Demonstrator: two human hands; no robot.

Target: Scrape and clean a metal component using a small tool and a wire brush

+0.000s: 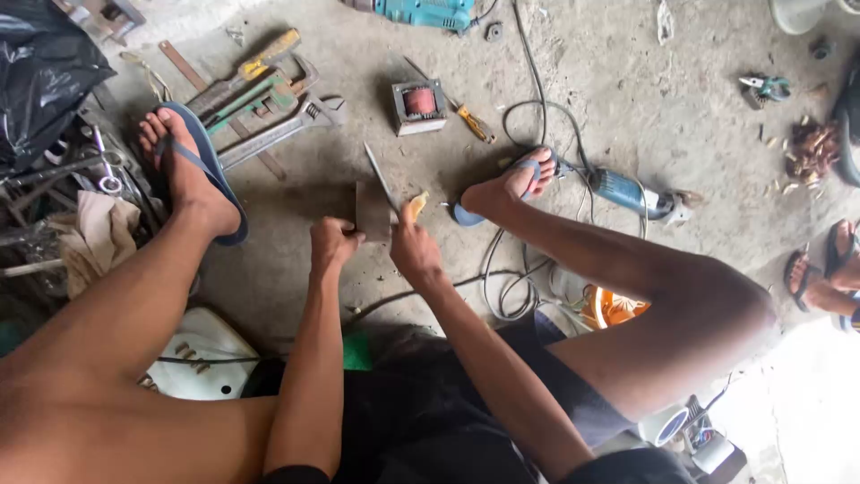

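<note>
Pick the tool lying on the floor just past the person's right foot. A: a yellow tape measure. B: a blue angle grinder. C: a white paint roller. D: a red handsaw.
B: a blue angle grinder lies on the concrete right beside the right foot, with its dark cable looping around that foot.

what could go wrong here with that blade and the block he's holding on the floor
The right hand works a thin blade at the small metal block that the left hand steadies, so a slip might cut those fingers. The bare foot in a blue sandal rests on the angle grinder cord and sits near the blade.
</note>
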